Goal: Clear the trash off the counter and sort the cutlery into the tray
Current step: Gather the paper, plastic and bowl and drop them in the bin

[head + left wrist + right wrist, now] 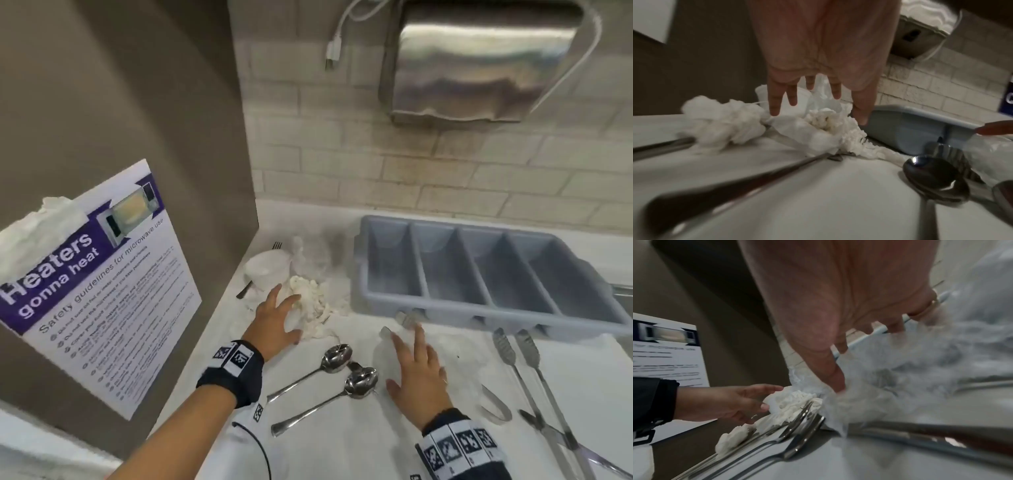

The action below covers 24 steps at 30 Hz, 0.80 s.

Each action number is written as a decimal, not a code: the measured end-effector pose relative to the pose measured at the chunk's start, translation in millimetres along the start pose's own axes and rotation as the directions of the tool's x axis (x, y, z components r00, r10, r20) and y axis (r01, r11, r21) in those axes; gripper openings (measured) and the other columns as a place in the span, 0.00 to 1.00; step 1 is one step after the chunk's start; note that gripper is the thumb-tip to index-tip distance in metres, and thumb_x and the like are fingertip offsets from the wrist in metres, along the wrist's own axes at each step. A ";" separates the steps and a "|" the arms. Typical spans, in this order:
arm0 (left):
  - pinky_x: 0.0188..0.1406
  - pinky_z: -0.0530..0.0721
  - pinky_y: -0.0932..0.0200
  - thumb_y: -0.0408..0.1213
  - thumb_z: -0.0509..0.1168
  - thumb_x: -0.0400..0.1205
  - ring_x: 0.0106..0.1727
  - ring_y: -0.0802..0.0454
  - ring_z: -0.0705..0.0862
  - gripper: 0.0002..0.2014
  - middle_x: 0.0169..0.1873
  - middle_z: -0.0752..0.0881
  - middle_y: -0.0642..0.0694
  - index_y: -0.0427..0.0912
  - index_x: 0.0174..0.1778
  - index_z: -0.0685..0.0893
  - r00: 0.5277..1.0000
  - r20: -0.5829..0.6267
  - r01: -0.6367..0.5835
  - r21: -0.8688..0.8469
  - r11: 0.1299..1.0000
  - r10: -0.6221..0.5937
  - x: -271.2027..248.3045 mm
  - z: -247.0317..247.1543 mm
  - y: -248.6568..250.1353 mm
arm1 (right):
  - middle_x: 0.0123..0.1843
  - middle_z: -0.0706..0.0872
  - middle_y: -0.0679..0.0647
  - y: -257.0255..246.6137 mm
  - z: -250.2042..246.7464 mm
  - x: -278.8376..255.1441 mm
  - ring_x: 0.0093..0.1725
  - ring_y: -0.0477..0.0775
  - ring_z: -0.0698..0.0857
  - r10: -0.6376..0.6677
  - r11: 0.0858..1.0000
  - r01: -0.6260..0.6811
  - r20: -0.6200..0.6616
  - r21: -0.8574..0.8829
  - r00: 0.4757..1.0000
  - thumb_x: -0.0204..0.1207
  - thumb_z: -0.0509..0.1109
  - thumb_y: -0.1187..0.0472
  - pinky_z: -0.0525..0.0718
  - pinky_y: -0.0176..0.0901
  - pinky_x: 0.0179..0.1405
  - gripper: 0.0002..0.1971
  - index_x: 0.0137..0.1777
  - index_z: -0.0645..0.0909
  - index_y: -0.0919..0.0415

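Both hands are spread wide, apparently to gather the soft trash first. The left hand (274, 322), at centre left of the head view, hovers with straight, splayed fingers over the crumpled paper napkins (310, 301) and has closed on nothing; whether the fingertips touch the paper is unclear. The right hand (416, 377), lower centre, lies flat and open on a clear plastic wrapper (455, 356), pinching nothing. Under and beside the trash lies the cutlery: two spoons (337, 358) between the hands, forks partly buried by the napkins, tongs (527, 377) at lower right. The grey cutlery tray (486, 274), right of centre against the tiled wall, shows four compartments, all empty as far as I can see. A white cup (265, 269) lies behind the napkins, contents unseen
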<state>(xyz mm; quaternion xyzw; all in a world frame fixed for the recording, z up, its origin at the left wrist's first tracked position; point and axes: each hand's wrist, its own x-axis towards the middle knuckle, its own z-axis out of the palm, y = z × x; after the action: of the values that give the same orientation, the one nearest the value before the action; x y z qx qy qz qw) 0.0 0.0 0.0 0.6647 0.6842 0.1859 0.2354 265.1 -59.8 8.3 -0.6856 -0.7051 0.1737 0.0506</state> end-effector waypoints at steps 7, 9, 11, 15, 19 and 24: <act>0.77 0.49 0.25 0.55 0.72 0.68 0.83 0.37 0.43 0.49 0.82 0.34 0.50 0.65 0.78 0.45 0.939 0.340 -0.146 0.269 0.952 0.048 45.7 18.1 7.5 | 0.79 0.65 0.54 7.0 11.4 22.9 0.65 0.60 0.73 0.082 0.996 -0.082 0.008 0.046 0.997 0.72 0.60 0.73 0.77 0.47 0.66 0.34 0.78 0.59 0.53; 0.77 0.55 0.26 0.48 0.71 0.71 0.82 0.37 0.49 0.43 0.83 0.40 0.50 0.62 0.78 0.54 0.934 0.353 -0.157 0.278 0.948 0.051 54.7 22.6 7.5 | 0.68 0.81 0.55 11.5 8.2 28.1 0.63 0.59 0.79 0.098 0.985 -0.089 -0.052 0.149 0.994 0.74 0.59 0.75 0.79 0.47 0.66 0.25 0.68 0.74 0.55; 0.77 0.64 0.34 0.40 0.69 0.73 0.78 0.37 0.57 0.32 0.83 0.49 0.48 0.58 0.73 0.68 0.950 0.300 -0.157 0.241 0.958 0.081 59.0 25.9 6.6 | 0.60 0.85 0.60 13.5 -2.1 27.2 0.61 0.61 0.82 0.146 0.974 -0.130 -0.074 0.184 0.987 0.75 0.59 0.76 0.79 0.48 0.63 0.18 0.60 0.82 0.62; 0.65 0.75 0.53 0.27 0.64 0.74 0.65 0.40 0.71 0.17 0.76 0.66 0.48 0.43 0.59 0.83 0.982 0.114 -0.168 0.125 0.978 0.154 60.2 27.2 -1.2 | 0.52 0.88 0.63 16.2 -28.8 15.4 0.45 0.58 0.84 0.199 0.951 -0.129 -0.237 0.281 0.951 0.72 0.60 0.79 0.81 0.25 0.46 0.16 0.52 0.86 0.66; 0.66 0.79 0.50 0.21 0.69 0.70 0.60 0.39 0.81 0.11 0.65 0.77 0.43 0.44 0.34 0.84 0.990 0.010 -0.140 -0.140 0.980 0.142 62.4 15.8 -16.8 | 0.29 0.87 0.30 10.5 -65.2 -5.5 0.35 0.31 0.86 0.209 0.875 0.021 -0.418 0.483 0.884 0.67 0.66 0.78 0.72 0.10 0.36 0.15 0.36 0.85 0.57; 0.49 0.74 0.87 0.16 0.68 0.70 0.59 0.55 0.80 0.12 0.55 0.81 0.49 0.39 0.36 0.86 0.973 -0.227 -0.146 -0.460 0.876 0.043 37.2 -30.7 -5.0 | 0.48 0.88 0.32 -10.3 -99.4 -13.0 0.40 0.32 0.85 0.114 0.660 0.241 -0.413 0.711 0.904 0.65 0.72 0.80 0.79 0.15 0.42 0.25 0.33 0.86 0.43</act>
<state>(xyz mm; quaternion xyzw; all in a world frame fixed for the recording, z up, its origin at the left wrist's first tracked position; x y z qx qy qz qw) -21.8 38.6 19.5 0.5965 0.6054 0.4277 0.3079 286.8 -55.1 106.6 -0.5983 -0.5663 0.2931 0.4852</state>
